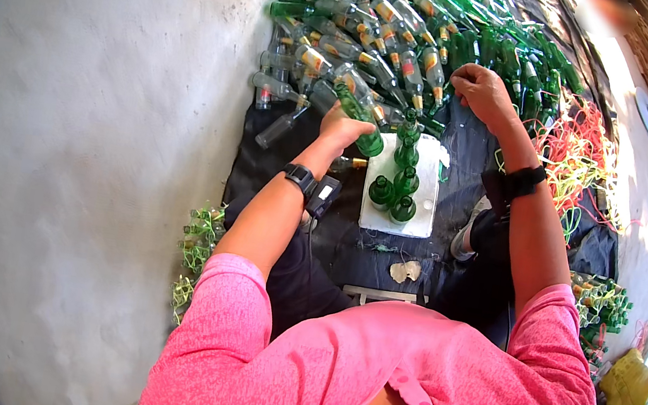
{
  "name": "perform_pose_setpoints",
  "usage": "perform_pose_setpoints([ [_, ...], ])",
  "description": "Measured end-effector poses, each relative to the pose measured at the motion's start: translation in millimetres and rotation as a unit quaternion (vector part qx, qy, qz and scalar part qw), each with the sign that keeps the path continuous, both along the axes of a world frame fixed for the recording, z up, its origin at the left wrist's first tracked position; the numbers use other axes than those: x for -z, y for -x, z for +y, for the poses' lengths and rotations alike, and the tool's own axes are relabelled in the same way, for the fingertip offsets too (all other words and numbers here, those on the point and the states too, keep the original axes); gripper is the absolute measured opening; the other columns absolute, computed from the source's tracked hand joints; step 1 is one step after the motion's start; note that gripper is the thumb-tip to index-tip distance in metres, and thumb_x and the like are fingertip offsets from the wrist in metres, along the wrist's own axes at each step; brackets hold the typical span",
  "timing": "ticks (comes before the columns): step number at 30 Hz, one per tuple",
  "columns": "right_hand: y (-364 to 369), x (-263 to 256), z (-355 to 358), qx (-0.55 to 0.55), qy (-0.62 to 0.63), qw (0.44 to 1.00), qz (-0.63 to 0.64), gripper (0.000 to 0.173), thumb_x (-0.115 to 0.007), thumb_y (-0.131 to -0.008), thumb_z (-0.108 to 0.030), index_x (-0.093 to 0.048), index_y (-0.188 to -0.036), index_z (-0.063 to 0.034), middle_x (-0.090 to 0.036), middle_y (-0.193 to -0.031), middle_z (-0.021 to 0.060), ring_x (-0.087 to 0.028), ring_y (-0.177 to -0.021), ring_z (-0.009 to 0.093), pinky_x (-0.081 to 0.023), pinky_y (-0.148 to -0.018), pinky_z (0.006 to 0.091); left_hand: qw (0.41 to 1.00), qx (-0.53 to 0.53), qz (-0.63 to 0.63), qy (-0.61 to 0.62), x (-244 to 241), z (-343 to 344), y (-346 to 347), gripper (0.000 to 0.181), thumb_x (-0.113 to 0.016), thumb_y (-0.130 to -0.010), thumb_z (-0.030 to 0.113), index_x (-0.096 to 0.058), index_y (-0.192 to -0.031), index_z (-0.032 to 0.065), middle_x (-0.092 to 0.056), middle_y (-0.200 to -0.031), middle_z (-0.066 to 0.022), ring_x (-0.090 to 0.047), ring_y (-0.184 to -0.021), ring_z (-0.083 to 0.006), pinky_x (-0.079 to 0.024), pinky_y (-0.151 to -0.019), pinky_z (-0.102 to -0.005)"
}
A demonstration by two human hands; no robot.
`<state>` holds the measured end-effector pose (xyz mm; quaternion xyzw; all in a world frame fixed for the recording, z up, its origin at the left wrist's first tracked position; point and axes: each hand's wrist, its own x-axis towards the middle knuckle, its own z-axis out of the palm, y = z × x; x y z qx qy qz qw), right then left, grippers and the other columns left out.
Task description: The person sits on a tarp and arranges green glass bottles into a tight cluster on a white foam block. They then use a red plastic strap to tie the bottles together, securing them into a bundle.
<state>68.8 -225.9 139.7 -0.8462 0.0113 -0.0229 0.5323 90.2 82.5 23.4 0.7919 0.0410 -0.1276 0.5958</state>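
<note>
My left hand grips a green glass bottle, which is tilted at the left edge of a white board. Standing upright on the board are several green glass bottles, arranged roughly in a column, with one to the left near the front. My right hand is raised beyond the board's right side, by the near edge of a large bottle pile. Its fingers are bent, and whether anything is between them is not visible. Clear bottles with labels lie past my left hand.
Tangled red and yellow-green plastic strips lie to the right. Bundles of strapped bottles stand at the left and right. A pale wall borders the left. Under the board is black sheeting; a yellow sack sits far right.
</note>
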Motion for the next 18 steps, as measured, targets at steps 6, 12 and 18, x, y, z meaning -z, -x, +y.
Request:
perform_pose_setpoints([
  [6,-4.5,4.3,4.2,-0.016,0.034,0.999,0.006,0.022,-0.067,-0.095,-0.021,-0.073,-0.101,-0.0004,-0.070,-0.079,0.0035,-0.063,-0.069,0.010,-0.052,-0.066,0.0296,0.995,0.076,-0.060,-0.020,33.3,-11.3,5.1,0.047,-0.085,-0.073,0.008,-0.066,-0.116,0.0080,-0.073,-0.103,-0.0033,-0.069,-0.091,-0.0146,-0.054,-0.082,-0.0296],
  [12,-2.2,2.7,3.1,-0.019,0.026,0.999,0.012,0.022,-0.067,-0.095,-0.020,-0.073,-0.102,0.0000,-0.070,-0.079,0.0039,-0.063,-0.070,0.011,-0.052,-0.067,0.0296,0.990,0.108,-0.019,-0.091,27.9,-25.5,18.0,0.052,-0.086,-0.071,0.013,-0.069,-0.119,0.0085,-0.075,-0.108,-0.0021,-0.069,-0.097,-0.0147,-0.053,-0.089,-0.0299],
  [18,-0.4,-1.2,9.5,-0.033,0.031,0.999,0.010,0.022,-0.067,-0.094,-0.020,-0.073,-0.102,0.0005,-0.070,-0.079,0.0042,-0.064,-0.072,0.012,-0.052,-0.069,0.0299,0.990,0.110,-0.010,-0.085,77.4,-15.7,20.7,0.048,-0.086,-0.071,0.012,-0.068,-0.116,0.0067,-0.075,-0.107,-0.0029,-0.069,-0.097,-0.0154,-0.053,-0.090,-0.0300],
])
